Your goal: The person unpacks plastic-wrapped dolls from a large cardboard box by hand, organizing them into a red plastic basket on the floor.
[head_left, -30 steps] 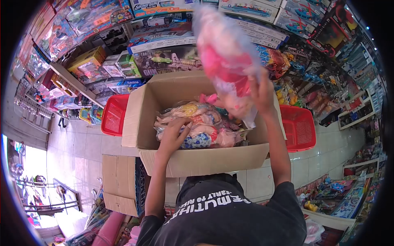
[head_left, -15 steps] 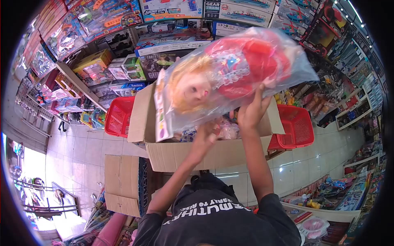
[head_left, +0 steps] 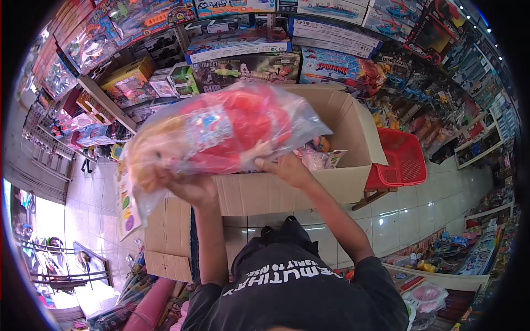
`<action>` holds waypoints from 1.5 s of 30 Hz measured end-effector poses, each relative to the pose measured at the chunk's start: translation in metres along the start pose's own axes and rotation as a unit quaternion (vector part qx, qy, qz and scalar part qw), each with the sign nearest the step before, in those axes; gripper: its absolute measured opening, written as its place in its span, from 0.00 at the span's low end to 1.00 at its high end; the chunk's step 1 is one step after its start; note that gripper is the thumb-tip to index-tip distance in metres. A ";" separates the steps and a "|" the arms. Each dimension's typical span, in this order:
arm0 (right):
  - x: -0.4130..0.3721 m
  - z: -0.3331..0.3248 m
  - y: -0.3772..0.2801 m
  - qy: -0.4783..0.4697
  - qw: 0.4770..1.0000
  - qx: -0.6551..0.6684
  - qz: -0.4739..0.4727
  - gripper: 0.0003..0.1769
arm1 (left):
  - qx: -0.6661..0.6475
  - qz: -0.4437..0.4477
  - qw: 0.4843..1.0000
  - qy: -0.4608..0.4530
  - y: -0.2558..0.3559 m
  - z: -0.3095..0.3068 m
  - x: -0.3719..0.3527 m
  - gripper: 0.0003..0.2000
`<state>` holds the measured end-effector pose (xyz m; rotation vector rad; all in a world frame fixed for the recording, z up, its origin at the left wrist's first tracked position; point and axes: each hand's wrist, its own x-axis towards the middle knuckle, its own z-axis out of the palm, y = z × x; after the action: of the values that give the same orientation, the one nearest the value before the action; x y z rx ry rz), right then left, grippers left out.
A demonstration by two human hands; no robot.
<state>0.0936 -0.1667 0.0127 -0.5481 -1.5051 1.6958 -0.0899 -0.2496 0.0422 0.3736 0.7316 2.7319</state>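
Observation:
A doll [head_left: 221, 124] with blond hair and a red dress lies sideways inside a clear plastic bag. It hangs over the left part of an open cardboard box [head_left: 292, 190]. Under the doll's head is my left hand [head_left: 193, 189], its fingers partly hidden by the bag. My right hand [head_left: 287, 169] grips the lower edge of the bag beside the doll's hand, thumb on top. A printed card [head_left: 126, 212] is at the bag's left end. Inside the box, small pink packaged items [head_left: 313, 159] show past the bag.
A red plastic basket [head_left: 406, 160] stands right of the box. Another cardboard box [head_left: 167, 237] sits lower left on the tiled floor [head_left: 381, 220]. Shelves of boxed toys [head_left: 342, 71] rise behind, and more goods line both sides.
Both hands have carried the bagged doll left and down from above the box's middle. The box's right interior now shows more, and the left red basket is hidden.

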 end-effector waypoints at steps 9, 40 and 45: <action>0.037 -0.135 0.008 -0.129 0.819 -0.542 0.135 0.30 | -0.120 0.090 0.988 -0.016 0.096 -0.064 0.068 0.29; 0.020 -0.143 -0.104 0.048 0.664 -0.672 -0.324 0.11 | 0.597 0.334 0.727 -0.061 0.114 -0.179 0.161 0.20; 0.019 -0.153 -0.142 0.169 0.624 -0.639 -0.417 0.16 | 0.628 0.331 0.699 -0.087 0.115 -0.164 0.170 0.22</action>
<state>0.2358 -0.0584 0.1215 -0.6134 -1.9976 -0.3961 -0.3229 -0.3602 -0.0065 1.3347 2.7523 2.0696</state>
